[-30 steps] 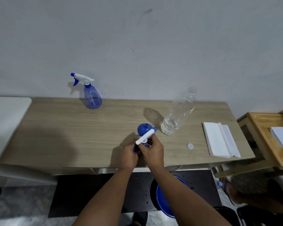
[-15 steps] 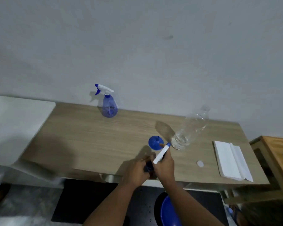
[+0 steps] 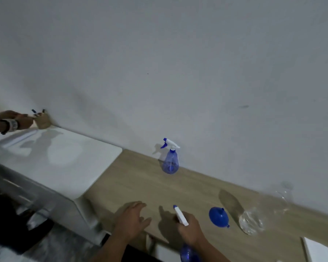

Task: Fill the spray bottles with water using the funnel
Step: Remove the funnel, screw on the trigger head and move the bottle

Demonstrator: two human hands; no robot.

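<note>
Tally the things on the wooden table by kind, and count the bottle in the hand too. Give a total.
Spray bottles: 2, one by the wall, one gripped by the right hand
Funnel: 1
Clear water bottle: 1
White paper stack: 1
Total: 5

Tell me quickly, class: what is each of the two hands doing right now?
Left hand: open, fingers spread over the wooden table, holding nothing.
Right hand: closed around the spray bottle, gripping it near the white trigger head.
</note>
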